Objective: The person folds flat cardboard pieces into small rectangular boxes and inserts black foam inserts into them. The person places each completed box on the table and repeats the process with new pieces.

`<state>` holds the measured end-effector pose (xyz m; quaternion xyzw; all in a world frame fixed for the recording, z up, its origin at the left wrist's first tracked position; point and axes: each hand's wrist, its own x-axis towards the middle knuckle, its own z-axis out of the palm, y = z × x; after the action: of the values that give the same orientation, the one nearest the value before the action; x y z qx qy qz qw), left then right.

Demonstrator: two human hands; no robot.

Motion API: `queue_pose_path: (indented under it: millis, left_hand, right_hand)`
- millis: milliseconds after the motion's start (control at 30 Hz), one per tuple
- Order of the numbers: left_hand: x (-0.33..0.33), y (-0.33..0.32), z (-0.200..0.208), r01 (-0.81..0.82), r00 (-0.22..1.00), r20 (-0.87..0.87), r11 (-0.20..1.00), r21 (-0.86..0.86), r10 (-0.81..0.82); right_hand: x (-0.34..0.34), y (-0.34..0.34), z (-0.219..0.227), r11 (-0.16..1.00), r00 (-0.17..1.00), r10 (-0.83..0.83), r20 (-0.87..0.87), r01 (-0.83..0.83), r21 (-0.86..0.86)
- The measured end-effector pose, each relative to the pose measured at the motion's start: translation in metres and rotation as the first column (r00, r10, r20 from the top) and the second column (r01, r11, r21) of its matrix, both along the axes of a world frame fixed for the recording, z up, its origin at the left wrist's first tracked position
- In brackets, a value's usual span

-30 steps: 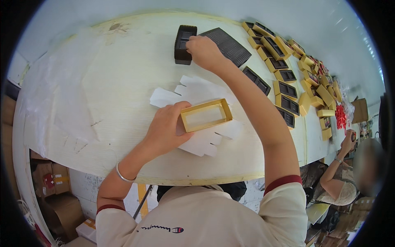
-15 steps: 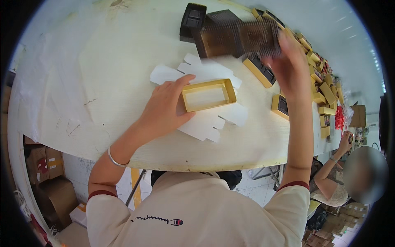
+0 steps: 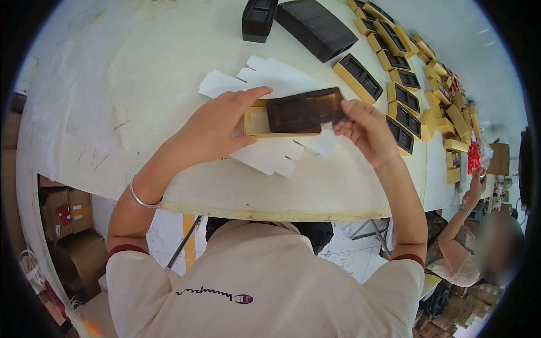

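Observation:
A shallow gold box (image 3: 256,123) with a pale inner floor lies on white cut cardboard (image 3: 267,158) in front of me. My left hand (image 3: 217,121) grips the box's left end, thumb on the near side and fingers on the far side. Between the thumb and fingers of my right hand (image 3: 366,127) is the right end of a thin dark brown plastic tray (image 3: 298,112) with moulded compartments. The tray is over the box and hides most of its opening, while the box's left part still shows.
Beyond the box lie a long stack of dark trays (image 3: 315,28) and a shorter stack (image 3: 259,19). Gold boxes with dark trays inside (image 3: 358,78) line the right, with more gold boxes (image 3: 451,121) piled behind them. A co-worker's hand (image 3: 474,188) is at far right.
My right hand has brought the dark tray down and toward me, from above the long stack to over the gold box. My left hand stays at the box's left end.

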<state>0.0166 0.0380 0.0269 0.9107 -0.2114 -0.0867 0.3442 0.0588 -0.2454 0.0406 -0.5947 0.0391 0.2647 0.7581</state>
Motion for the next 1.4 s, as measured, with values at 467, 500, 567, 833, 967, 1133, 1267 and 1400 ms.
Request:
queue_pose_path:
  millis: [467, 500, 567, 833, 967, 1133, 1267, 1400]
  left_hand:
    - [0.008, -0.026, -0.012, 0.031, 0.989, 0.142, 0.993, 0.109, -0.047]
    - [0.009, -0.029, -0.012, 0.021, 0.984, 0.17, 0.989, 0.148, -0.047]
    - [0.011, -0.035, -0.01, -0.002, 0.973, 0.225, 0.975, 0.222, -0.049]
    - [0.016, -0.042, -0.018, -0.002, 0.935, 0.346, 0.973, 0.233, -0.081]
    - [0.015, -0.044, -0.015, 0.006, 0.927, 0.364, 0.974, 0.227, -0.091]
    - [0.015, -0.043, -0.008, 0.037, 0.954, 0.274, 0.956, 0.293, -0.121]
    - [0.016, -0.038, -0.013, 0.055, 0.919, 0.354, 0.948, 0.314, -0.171]
    - [0.012, -0.042, -0.023, -0.038, 0.911, 0.396, 0.932, 0.36, -0.115]
  right_hand:
    - [-0.003, 0.005, -0.008, 0.712, 0.384, 0.677, 0.627, -0.13, -0.69]
    - [0.002, 0.005, -0.007, 0.683, 0.311, 0.709, 0.632, -0.084, -0.725]
    - [0.009, 0.006, -0.005, 0.632, 0.211, 0.758, 0.618, 0.0, -0.775]
    - [0.014, 0.024, 0.002, 0.565, 0.097, 0.821, 0.562, -0.001, -0.825]
    - [0.015, 0.019, 0.008, 0.471, 0.062, 0.879, 0.473, 0.033, -0.881]
    - [0.019, 0.021, 0.009, 0.303, -0.08, 0.953, 0.294, 0.147, -0.942]
    - [0.019, 0.021, 0.0, 0.396, -0.069, 0.918, 0.39, 0.113, -0.911]
    - [-0.006, 0.024, -0.019, 0.513, 0.03, 0.848, 0.529, 0.208, -0.833]
